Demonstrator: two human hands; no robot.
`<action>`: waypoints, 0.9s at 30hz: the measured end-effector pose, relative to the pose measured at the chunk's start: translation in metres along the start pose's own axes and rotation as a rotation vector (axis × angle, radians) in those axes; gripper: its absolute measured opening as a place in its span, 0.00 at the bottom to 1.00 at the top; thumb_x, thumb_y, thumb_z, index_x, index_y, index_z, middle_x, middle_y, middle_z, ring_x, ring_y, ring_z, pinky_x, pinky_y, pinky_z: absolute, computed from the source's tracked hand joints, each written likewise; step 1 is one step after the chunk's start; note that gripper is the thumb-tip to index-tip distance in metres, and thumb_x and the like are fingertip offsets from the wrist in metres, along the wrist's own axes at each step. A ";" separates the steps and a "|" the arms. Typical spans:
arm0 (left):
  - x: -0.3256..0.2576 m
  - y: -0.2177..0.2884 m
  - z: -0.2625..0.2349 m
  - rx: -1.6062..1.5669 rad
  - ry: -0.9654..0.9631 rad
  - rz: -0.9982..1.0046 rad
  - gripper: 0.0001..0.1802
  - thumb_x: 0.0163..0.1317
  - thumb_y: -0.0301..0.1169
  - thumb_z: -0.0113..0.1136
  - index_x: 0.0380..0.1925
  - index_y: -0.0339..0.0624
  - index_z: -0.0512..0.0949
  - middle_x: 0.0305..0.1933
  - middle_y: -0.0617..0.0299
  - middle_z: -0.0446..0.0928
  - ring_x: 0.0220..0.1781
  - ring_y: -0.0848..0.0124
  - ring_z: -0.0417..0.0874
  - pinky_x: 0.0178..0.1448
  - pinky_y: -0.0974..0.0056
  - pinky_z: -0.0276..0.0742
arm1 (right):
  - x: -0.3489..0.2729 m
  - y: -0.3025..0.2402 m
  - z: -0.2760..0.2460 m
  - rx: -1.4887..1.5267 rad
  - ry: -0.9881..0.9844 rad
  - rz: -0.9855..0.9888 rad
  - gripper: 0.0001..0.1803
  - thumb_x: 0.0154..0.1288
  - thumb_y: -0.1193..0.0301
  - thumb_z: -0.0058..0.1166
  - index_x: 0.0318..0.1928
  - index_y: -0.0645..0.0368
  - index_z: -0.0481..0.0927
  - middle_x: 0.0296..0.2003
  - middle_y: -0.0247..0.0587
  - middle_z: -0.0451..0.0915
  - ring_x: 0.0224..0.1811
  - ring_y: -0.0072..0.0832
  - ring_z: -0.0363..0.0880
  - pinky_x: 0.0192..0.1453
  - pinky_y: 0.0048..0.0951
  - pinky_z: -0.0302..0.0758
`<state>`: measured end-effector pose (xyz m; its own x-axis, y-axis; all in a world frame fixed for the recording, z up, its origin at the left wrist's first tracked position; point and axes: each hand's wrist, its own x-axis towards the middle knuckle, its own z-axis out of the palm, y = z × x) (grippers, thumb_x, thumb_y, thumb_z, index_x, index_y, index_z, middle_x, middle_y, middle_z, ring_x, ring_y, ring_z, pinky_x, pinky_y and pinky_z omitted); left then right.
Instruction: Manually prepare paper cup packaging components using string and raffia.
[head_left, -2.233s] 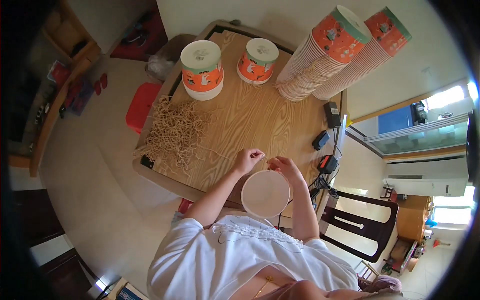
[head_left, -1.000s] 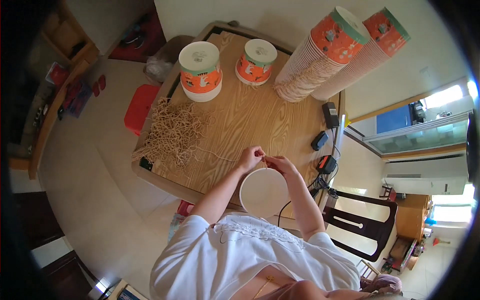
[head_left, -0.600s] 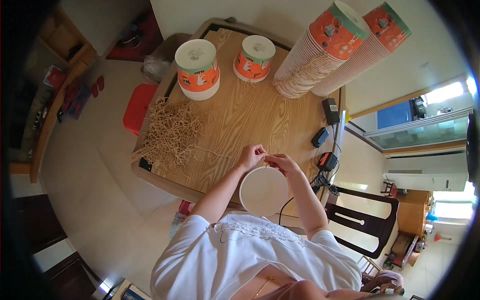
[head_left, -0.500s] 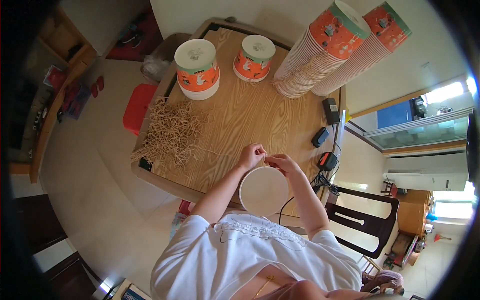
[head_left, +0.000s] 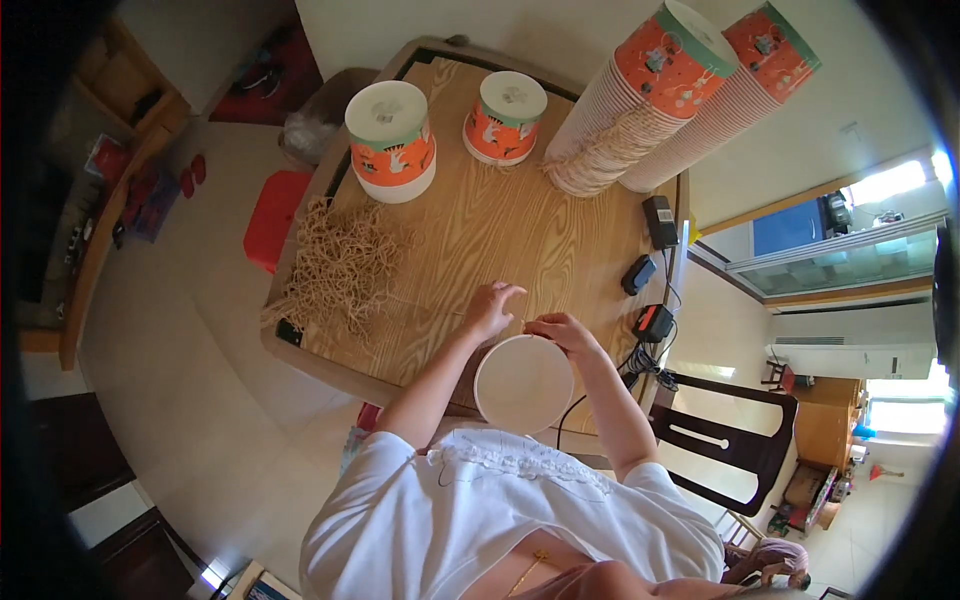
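A round paper bucket (head_left: pixel 524 385) rests against the table's near edge in front of me, its pale circle and rim facing up. My right hand (head_left: pixel 563 332) is closed on the bucket's far rim, and a bit of cord seems to show by its fingertips. Just left of that spot, my left hand (head_left: pixel 492 308) is raised off the rim with its index finger stretched out and nothing visible in it. Farther left lies a loose pile of tan cords (head_left: pixel 340 265), with a thin strand trailing towards my left hand.
Orange and green paper buckets (head_left: pixel 390 145) and a shorter stack (head_left: pixel 505 118) stand upside down at the back. Two tall bucket stacks (head_left: pixel 625 115) lean at the back right, cords hanging on the nearer one. Black adapters (head_left: pixel 655 323) with cables line the right edge. A dark chair (head_left: pixel 725 440) stands right.
My left hand has come away from the right fingertips, and its fingers have opened. My right hand stays on the rim; the bucket has barely moved.
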<state>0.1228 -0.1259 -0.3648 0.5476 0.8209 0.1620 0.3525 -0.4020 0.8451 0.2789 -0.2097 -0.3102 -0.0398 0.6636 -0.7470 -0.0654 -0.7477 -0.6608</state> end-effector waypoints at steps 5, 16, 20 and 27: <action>-0.007 0.001 -0.011 -0.150 -0.207 0.114 0.08 0.43 0.25 0.63 0.27 0.42 0.79 0.34 0.59 0.78 0.43 0.64 0.77 0.49 0.63 0.71 | -0.004 -0.004 0.006 0.050 0.013 0.004 0.12 0.57 0.62 0.55 0.31 0.59 0.80 0.21 0.30 0.76 0.20 0.14 0.71 0.19 0.17 0.66; -0.010 0.047 -0.016 -0.438 0.002 -0.182 0.01 0.50 0.22 0.58 0.24 0.38 0.78 0.25 0.59 0.78 0.29 0.75 0.78 0.34 0.69 0.74 | -0.025 -0.020 0.017 0.165 0.014 -0.093 0.11 0.56 0.63 0.57 0.27 0.59 0.77 0.18 0.25 0.70 0.17 0.12 0.65 0.18 0.15 0.61; -0.004 0.043 -0.019 -0.362 0.001 -0.145 0.04 0.47 0.25 0.60 0.24 0.38 0.77 0.25 0.57 0.77 0.29 0.67 0.79 0.34 0.67 0.74 | -0.024 -0.026 0.017 0.158 0.003 -0.089 0.10 0.55 0.65 0.57 0.26 0.58 0.76 0.18 0.25 0.70 0.17 0.12 0.65 0.18 0.15 0.59; -0.005 0.021 -0.025 -0.116 -0.097 -0.028 0.03 0.44 0.25 0.62 0.22 0.40 0.78 0.26 0.58 0.77 0.29 0.64 0.78 0.34 0.65 0.73 | -0.008 -0.001 0.005 -0.091 -0.071 -0.120 0.08 0.58 0.70 0.52 0.24 0.58 0.77 0.19 0.26 0.72 0.19 0.13 0.66 0.20 0.15 0.61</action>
<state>0.1086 -0.1280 -0.3351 0.6118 0.7857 0.0921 0.2817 -0.3252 0.9027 0.2748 -0.2143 -0.3034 -0.1079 0.7455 -0.6577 0.0167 -0.6601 -0.7510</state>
